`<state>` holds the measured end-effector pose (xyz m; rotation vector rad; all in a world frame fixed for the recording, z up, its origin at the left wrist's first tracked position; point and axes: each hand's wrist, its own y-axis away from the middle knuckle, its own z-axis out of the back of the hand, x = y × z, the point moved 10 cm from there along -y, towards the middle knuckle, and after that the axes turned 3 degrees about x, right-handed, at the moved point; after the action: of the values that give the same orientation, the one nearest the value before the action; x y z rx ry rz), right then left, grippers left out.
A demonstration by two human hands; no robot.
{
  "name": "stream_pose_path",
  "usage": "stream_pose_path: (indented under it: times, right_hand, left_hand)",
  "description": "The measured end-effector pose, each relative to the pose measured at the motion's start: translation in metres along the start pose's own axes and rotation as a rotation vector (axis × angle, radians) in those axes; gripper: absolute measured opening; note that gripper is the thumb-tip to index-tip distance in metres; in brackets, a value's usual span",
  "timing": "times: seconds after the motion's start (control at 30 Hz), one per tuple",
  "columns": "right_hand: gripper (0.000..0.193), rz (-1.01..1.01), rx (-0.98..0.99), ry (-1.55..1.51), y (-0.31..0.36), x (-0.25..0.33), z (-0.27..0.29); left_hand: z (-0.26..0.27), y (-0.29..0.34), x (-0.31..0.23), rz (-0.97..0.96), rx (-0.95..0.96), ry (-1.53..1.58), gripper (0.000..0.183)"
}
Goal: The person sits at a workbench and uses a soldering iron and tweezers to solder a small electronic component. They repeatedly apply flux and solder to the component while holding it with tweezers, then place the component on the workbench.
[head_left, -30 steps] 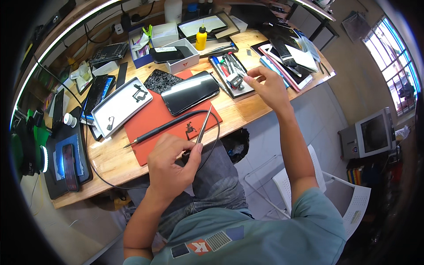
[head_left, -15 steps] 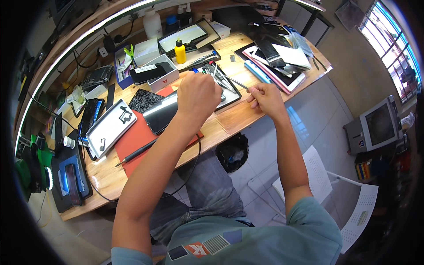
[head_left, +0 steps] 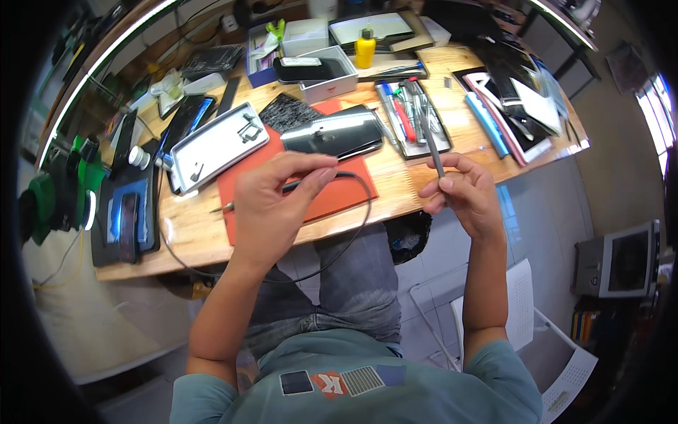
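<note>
My left hand hovers over the orange mat, thumb and forefinger brought together in a pinch. What sits between them, if anything, is too small to tell. Behind it a pen-shaped soldering iron lies on the mat, its middle hidden by the hand and its cord looping right. Just beyond is a dark glossy phone. My right hand grips a slim grey tweezers-like tool, which points away from me toward a tray of screwdrivers and other hand tools.
A white tray with small dark parts is left of the mat. A yellow bottle and an open white box stand farther back. Phones and panels pile up at the right. A bin is below the table edge.
My left hand has moved away from the tool tray to above the mat, turning from a fist to a pinch. The grey tool in my right hand has swung more upright. The view has shifted.
</note>
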<state>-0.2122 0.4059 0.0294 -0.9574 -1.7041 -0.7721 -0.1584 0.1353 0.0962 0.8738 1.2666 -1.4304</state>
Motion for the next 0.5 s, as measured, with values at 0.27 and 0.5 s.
stream_pose_path:
  times: [0.27, 0.5]
  right_hand:
    - [0.020, -0.110, 0.286, -0.164, -0.025, -0.022, -0.133]
    - [0.039, -0.175, 0.324, 0.347, -0.047, -0.045, -0.238]
  left_hand:
    - [0.095, 0.106, 0.030, 0.203, -0.196, 0.383, 0.040]
    - [0.124, 0.143, 0.048, 0.285, -0.262, 0.381, 0.044]
